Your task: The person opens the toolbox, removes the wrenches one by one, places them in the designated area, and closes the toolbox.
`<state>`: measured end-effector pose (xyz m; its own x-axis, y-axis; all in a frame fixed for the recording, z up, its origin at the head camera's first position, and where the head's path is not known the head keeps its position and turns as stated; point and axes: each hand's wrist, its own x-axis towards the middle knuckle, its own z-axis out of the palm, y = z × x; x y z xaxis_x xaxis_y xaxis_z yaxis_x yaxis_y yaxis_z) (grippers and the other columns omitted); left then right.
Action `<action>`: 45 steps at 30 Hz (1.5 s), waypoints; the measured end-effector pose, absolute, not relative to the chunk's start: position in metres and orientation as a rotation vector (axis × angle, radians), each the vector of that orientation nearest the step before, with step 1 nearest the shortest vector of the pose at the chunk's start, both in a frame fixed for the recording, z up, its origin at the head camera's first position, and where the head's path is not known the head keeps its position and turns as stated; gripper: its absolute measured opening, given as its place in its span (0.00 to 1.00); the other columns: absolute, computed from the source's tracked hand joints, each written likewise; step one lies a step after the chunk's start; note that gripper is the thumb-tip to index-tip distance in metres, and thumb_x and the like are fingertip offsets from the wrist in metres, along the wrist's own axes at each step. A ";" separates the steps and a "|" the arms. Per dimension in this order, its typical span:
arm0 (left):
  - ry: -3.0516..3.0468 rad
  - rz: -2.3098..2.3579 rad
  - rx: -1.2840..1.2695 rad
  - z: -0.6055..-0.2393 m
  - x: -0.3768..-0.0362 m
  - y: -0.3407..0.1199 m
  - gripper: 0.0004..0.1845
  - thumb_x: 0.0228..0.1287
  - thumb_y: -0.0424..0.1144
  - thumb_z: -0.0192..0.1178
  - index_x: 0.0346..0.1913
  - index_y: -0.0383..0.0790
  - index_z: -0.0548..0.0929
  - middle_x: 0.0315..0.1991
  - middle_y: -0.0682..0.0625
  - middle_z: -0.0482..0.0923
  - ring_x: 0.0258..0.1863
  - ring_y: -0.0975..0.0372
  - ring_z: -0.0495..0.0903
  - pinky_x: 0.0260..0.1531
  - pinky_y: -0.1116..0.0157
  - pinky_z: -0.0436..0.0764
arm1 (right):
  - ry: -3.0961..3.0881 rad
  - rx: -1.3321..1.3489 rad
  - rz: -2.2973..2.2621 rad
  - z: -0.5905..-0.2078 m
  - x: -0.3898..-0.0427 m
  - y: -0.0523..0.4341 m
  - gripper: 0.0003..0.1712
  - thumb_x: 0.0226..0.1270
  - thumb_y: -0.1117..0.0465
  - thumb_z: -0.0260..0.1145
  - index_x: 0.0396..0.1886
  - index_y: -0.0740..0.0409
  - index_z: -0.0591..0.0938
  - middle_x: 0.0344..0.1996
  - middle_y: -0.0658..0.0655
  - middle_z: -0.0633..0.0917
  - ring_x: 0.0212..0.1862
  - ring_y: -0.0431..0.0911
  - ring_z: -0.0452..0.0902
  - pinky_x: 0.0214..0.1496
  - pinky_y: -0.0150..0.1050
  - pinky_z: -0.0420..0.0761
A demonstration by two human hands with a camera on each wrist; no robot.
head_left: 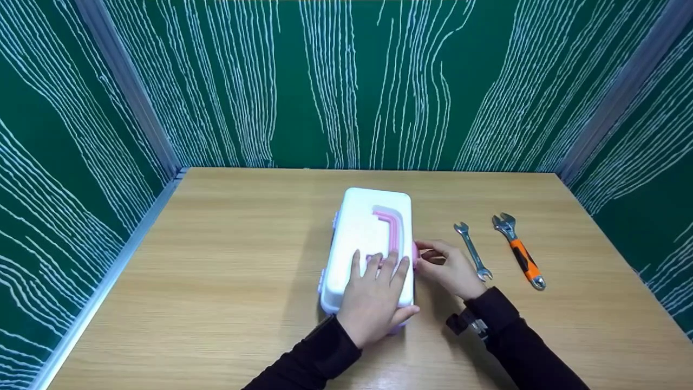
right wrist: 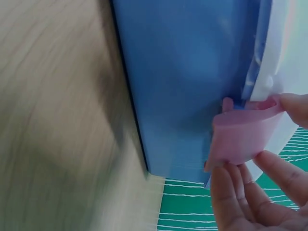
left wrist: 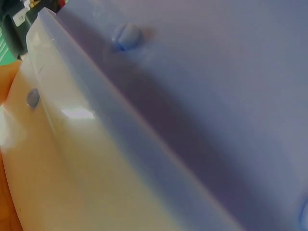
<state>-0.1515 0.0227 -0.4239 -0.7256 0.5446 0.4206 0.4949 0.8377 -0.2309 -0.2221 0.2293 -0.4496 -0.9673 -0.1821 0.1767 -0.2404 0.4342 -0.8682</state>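
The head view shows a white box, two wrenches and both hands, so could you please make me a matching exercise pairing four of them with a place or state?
Things:
1. left hand
2. right hand
3. open-end wrench
4. adjustable wrench

Descriptions:
A. orange handle, farthest right
B. flat on the white box lid
C. bare steel, beside the right hand
D. fingers at the pink latch

Pairs: 1-B, 2-D, 3-C, 4-A
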 end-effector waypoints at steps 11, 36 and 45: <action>-2.517 0.139 -0.764 -0.424 -0.151 0.023 0.44 0.62 0.74 0.44 0.72 0.46 0.66 0.67 0.48 0.72 0.62 0.53 0.74 0.65 0.42 0.67 | -2.603 0.356 1.622 -0.455 -0.222 0.226 0.25 0.64 0.63 0.69 0.60 0.68 0.77 0.52 0.67 0.84 0.54 0.56 0.81 0.57 0.41 0.81; -2.517 0.110 -0.761 -0.426 -0.152 0.023 0.45 0.61 0.74 0.47 0.72 0.46 0.67 0.67 0.48 0.72 0.62 0.53 0.74 0.65 0.42 0.66 | -2.384 0.215 2.005 -0.477 -0.227 0.220 0.22 0.63 0.73 0.63 0.57 0.70 0.74 0.52 0.63 0.80 0.52 0.44 0.77 0.53 0.31 0.81; -2.565 0.088 -0.777 -0.425 -0.152 0.022 0.45 0.63 0.73 0.45 0.73 0.46 0.64 0.69 0.48 0.70 0.65 0.53 0.72 0.67 0.41 0.64 | -2.374 0.176 2.067 -0.479 -0.226 0.219 0.23 0.64 0.72 0.62 0.59 0.68 0.72 0.55 0.63 0.78 0.54 0.45 0.76 0.54 0.32 0.81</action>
<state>-0.1522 0.0225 -0.4251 -0.7371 0.5399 0.4064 0.5109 0.8389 -0.1878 -0.2259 0.2191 -0.4788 -0.9937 -0.0916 0.0650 -0.0770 0.1342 -0.9880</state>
